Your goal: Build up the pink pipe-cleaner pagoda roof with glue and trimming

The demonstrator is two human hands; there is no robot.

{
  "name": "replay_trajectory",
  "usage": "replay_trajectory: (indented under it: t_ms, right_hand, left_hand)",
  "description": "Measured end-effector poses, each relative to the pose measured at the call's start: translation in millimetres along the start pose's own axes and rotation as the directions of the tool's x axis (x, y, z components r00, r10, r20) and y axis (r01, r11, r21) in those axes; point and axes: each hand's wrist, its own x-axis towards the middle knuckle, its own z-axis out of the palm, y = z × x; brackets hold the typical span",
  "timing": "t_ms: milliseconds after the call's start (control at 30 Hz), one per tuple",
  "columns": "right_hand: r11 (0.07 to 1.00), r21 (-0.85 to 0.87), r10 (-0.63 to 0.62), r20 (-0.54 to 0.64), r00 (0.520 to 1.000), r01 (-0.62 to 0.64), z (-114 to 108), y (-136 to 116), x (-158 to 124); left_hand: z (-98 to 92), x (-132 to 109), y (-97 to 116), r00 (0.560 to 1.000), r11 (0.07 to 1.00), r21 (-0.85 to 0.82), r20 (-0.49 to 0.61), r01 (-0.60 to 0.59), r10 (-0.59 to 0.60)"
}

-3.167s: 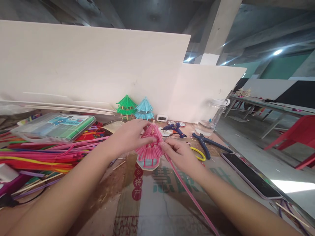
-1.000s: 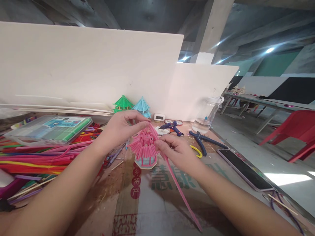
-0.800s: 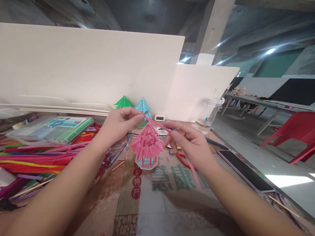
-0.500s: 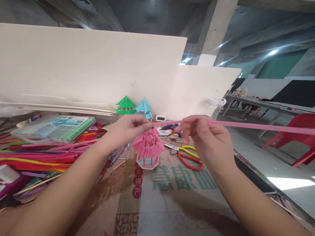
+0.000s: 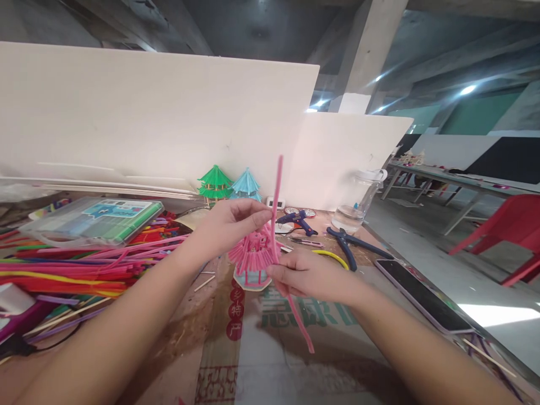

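A long pink pipe cleaner [image 5: 277, 185] runs roughly upright between my two hands. My left hand [image 5: 236, 222] pinches it near its upper part, above the small pink pavilion model [image 5: 253, 259]. Lower down and to the right, my right hand [image 5: 301, 273] is closed on the same strip, and its lower end hangs toward the table. The pavilion has a fringed pink roof, pink posts and a pale octagonal base. It stands behind the strip, its top partly hidden by my left hand.
Bundled coloured pipe cleaners [image 5: 84, 267] and a plastic case [image 5: 97, 219] lie left. Green [image 5: 215, 183] and blue [image 5: 247, 184] pavilion models stand at the back. A glue gun [image 5: 299, 219], dark-handled pliers [image 5: 348, 244], a water jug [image 5: 356, 199] and a phone [image 5: 422, 295] are right.
My right hand has come down and left, in front of the pavilion. The pipe cleaner has swung from stretching sideways to nearly upright. My left hand has shifted slightly right.
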Motion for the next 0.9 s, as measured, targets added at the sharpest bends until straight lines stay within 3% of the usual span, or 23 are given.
replay_trajectory:
  t_ms: [133,333,433,533,600,733,800,900]
  right_hand:
    - [0.998,-0.065,-0.007,0.001,1.0,0.007,0.9,0.8,-0.6]
    - [0.989,-0.145,-0.02,0.111,0.994,0.036,-0.8,12.2,-2.0]
    - [0.978,-0.2,-0.04,0.118,0.992,0.064,-5.1,14.4,-2.6]
    - [0.976,-0.169,-0.151,-0.056,0.987,0.139,-9.3,9.3,-1.8]
    - [0.979,-0.086,-0.197,-0.219,0.956,0.183,-9.4,4.7,-0.4]
    - [0.978,0.043,-0.174,-0.37,0.913,0.204,-1.9,1.4,4.0]
    - [0.976,0.05,-0.177,-0.384,0.906,0.212,1.7,2.9,6.2]
    - [0.973,0.042,-0.192,-0.415,0.889,0.229,2.3,6.9,8.9]
  left_hand:
    - [-0.9,0.5,1.7,0.999,1.0,-0.028,-0.041,0.013,-0.014]
    - [-11.7,0.6,7.9,0.966,1.0,0.005,-0.256,0.028,-0.026]
    - [-12.9,1.8,7.2,0.972,0.998,-0.002,-0.228,0.06,-0.059]
    - [-8.6,2.1,4.6,0.992,0.994,-0.063,-0.083,0.092,-0.097]
    - [-3.7,1.3,3.8,0.995,0.991,-0.088,0.021,0.102,-0.1]
    - [3.4,-0.6,4.0,0.99,0.997,-0.048,0.131,0.066,-0.059]
    - [1.7,-0.3,2.6,0.994,0.998,0.031,0.097,0.049,-0.052]
    - [-7.3,2.3,-3.9,0.993,0.976,0.214,-0.114,0.038,-0.013]
